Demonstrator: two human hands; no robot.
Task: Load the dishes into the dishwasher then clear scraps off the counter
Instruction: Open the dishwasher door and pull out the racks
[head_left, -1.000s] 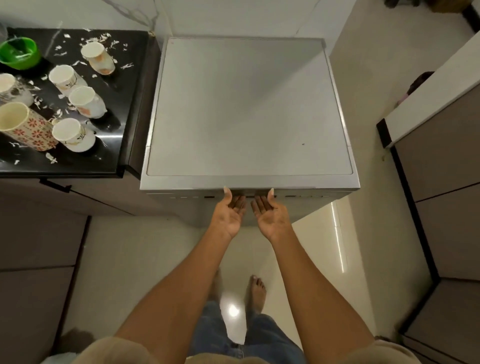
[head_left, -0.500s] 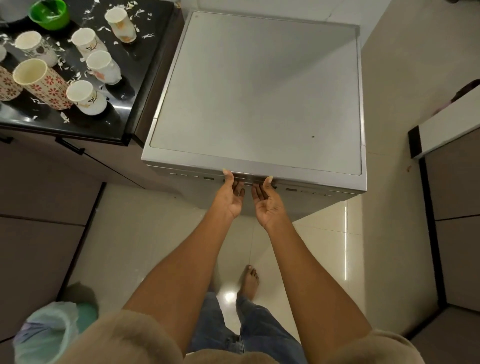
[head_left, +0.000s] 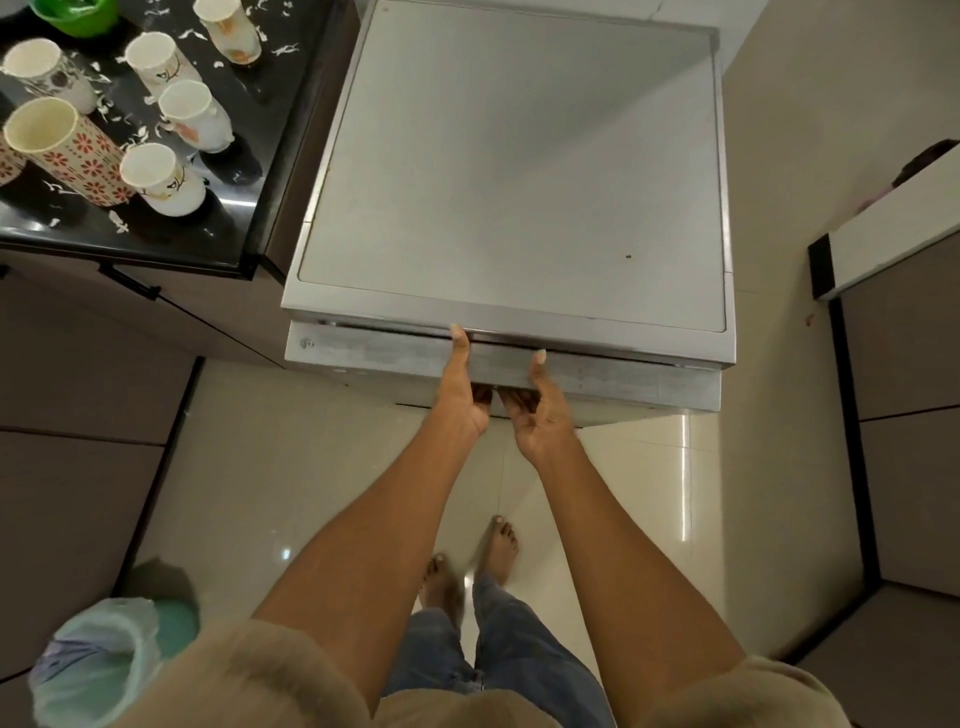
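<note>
Your left hand (head_left: 460, 387) and right hand (head_left: 535, 410) both grip the door (head_left: 374, 356) at its top lip. It looks stiff and heavy — hold near the middle, as now, and lower it slowly.

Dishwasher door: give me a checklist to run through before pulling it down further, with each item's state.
1. Both hands on the door: left hand and right hand grip the dishwasher door at its top edge, fingers curled under: ok.
2. Door unlatched: a gap shows below the dishwasher top: ok.
3. Floor in the door's swing: bare feet stand close in front: not ok.
4. Racks free inside: hidden: cannot tell.
5. Cups within reach on the counter: ok.
</note>
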